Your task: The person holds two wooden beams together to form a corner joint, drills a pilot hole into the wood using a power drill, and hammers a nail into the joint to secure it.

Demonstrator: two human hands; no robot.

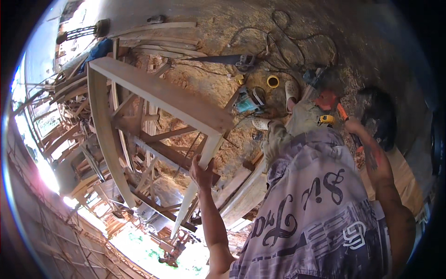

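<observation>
A wooden frame of joined boards (158, 90) stands to the left, its long wide plank facing up. My left hand (202, 173) is closed around the pale board (211, 148) that runs down from the frame's near corner. At the right, my right hand (355, 127) grips an orange-and-black handled tool (342, 111); its kind is unclear, and a blurred orange-red part (326, 100) lies close to it. Near my lap sits a yellow object (327, 120), perhaps a tape measure. The pale board's lower end is partly hidden behind my left hand and arm.
On the sawdust-covered floor lie a handsaw (227, 59), a yellow ring-shaped roll (272, 81) and a teal power tool (247, 101). Loose black cables (297, 37) coil at the far side. Wood strips (162, 42) and a pile of scrap lumber (69, 100) fill the left.
</observation>
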